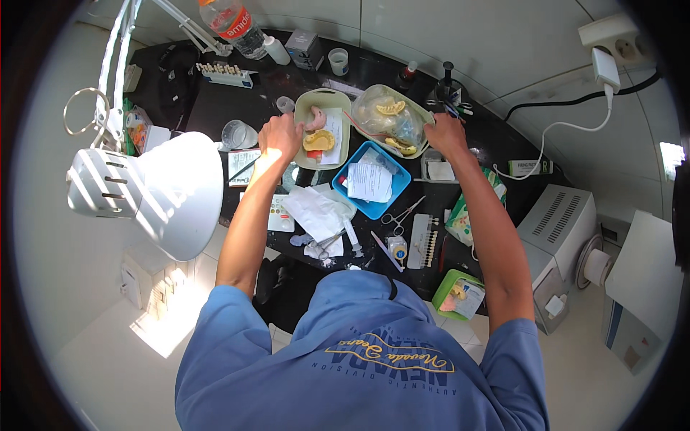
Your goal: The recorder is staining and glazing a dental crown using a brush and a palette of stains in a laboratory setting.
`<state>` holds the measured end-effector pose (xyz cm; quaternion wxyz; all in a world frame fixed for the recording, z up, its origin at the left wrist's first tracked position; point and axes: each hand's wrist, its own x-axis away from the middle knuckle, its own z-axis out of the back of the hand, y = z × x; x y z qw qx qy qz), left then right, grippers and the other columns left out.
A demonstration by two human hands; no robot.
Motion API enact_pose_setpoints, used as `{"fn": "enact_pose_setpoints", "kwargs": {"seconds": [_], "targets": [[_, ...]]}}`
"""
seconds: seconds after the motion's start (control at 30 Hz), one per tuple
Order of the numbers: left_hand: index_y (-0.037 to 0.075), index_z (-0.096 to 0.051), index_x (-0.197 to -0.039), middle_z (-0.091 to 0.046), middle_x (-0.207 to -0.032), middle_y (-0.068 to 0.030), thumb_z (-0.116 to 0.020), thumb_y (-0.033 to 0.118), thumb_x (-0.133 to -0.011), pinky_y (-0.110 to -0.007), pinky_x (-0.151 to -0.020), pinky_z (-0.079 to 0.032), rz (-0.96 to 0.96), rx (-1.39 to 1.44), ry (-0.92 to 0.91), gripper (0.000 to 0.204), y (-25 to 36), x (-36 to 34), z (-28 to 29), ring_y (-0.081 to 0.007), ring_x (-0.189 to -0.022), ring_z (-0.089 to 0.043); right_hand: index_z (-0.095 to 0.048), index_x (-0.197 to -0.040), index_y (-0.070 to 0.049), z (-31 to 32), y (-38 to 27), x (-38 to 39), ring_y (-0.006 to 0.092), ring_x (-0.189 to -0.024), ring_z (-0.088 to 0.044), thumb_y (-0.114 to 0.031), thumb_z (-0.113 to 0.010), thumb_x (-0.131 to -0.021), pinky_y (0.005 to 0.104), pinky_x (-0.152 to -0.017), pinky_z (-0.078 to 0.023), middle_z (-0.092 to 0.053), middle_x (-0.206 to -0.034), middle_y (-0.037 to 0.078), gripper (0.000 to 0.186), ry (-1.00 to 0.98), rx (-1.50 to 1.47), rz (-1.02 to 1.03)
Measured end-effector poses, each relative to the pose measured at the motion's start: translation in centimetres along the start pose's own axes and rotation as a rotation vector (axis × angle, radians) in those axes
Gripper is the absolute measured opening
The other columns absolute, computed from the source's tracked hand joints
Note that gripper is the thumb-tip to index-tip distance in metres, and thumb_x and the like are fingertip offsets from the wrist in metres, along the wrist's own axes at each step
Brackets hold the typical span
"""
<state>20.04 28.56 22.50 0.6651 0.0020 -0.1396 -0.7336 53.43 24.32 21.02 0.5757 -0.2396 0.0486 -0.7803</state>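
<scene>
Closed at the left edge of a pale beige plastic tray [325, 95] is my left hand [280, 138]. Inside that tray are a yellow dental cast [319, 141], a pink dental piece [315, 118] and a paper slip. My right hand [447, 134] grips the right end of a second beige tray [381, 146]. This one contains a clear plastic bag and yellow dental casts [392, 108]. Its fingertips are partly hidden. Just nearer, a blue tray [370, 210] bears folded papers [370, 182].
Scissors [399, 218], a tooth shade guide [422, 242], white cloths [320, 212] and a green tray [445, 307] lie nearer on the black table. A white lamp [183, 194] stands left, a bottle [241, 32] at the back, a grey machine [557, 230] right.
</scene>
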Motion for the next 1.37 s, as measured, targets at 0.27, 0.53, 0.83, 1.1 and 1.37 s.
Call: {"fn": "enact_pose_setpoints", "kwargs": {"seconds": [0.27, 0.53, 0.83, 1.1, 1.37], "targets": [[-0.004, -0.063, -0.086, -0.063, -0.076, -0.0273, -0.059, 0.021, -0.087, -0.052, -0.069, -0.050, -0.096, 0.023, 0.046, 0.025, -0.7, -1.0, -1.2, -0.0452, -0.076, -0.063, -0.065, -0.093, 0.004, -1.4, 1.1, -1.2, 0.0428, -0.090, -0.062, -0.020, -0.051, -0.087, 0.0489, -0.087, -0.047, -0.065, -0.088, 0.028, 0.029, -0.080, -0.085, 0.009], [-0.005, -0.060, -0.085, -0.061, -0.073, -0.0292, -0.054, 0.018, -0.089, -0.053, -0.067, -0.048, -0.058, 0.132, 0.180, 0.024, -1.1, -0.7, 0.3, -0.0471, -0.074, -0.060, -0.065, -0.088, 0.004, -0.8, -0.4, 1.2, 0.0298, -0.065, -0.069, -0.017, -0.047, -0.089, 0.0393, -0.071, -0.054, -0.067, -0.069, 0.019, 0.029, -0.133, -0.372, -0.139], [-0.001, -0.060, -0.088, -0.061, -0.070, -0.0280, -0.049, 0.019, -0.090, -0.050, -0.064, -0.048, -0.011, 0.368, 0.318, 0.023, -0.5, 1.5, 2.2, -0.0459, -0.071, -0.061, -0.061, -0.086, 0.011, 0.9, -2.1, 3.7, 0.0234, -0.055, -0.068, -0.016, -0.043, -0.090, 0.0318, -0.058, -0.055, -0.067, -0.064, 0.017, 0.032, 0.002, -0.600, -0.068], [-0.002, -0.058, -0.085, -0.060, -0.069, -0.0269, -0.049, 0.019, -0.091, -0.050, -0.061, -0.046, -0.106, 0.336, 0.388, 0.024, 0.7, 6.1, 4.0, -0.0450, -0.067, -0.059, -0.062, -0.089, 0.009, 6.1, -2.6, 12.8, 0.0192, -0.056, -0.067, -0.016, -0.044, -0.090, 0.0302, -0.055, -0.054, -0.066, -0.067, 0.014, 0.031, 0.105, -0.741, -0.014], [0.000, -0.061, -0.095, -0.063, -0.077, -0.0275, -0.051, 0.021, -0.091, -0.053, -0.068, -0.047, -0.320, 0.397, 0.216, 0.024, 6.8, 12.7, 5.8, -0.0461, -0.073, -0.061, -0.064, -0.114, -0.001, 6.0, 3.4, 28.9, 0.0176, -0.060, -0.067, -0.012, -0.046, -0.092, 0.0269, -0.056, -0.055, -0.069, -0.080, 0.014, 0.031, 0.267, -0.906, -0.214]]}}
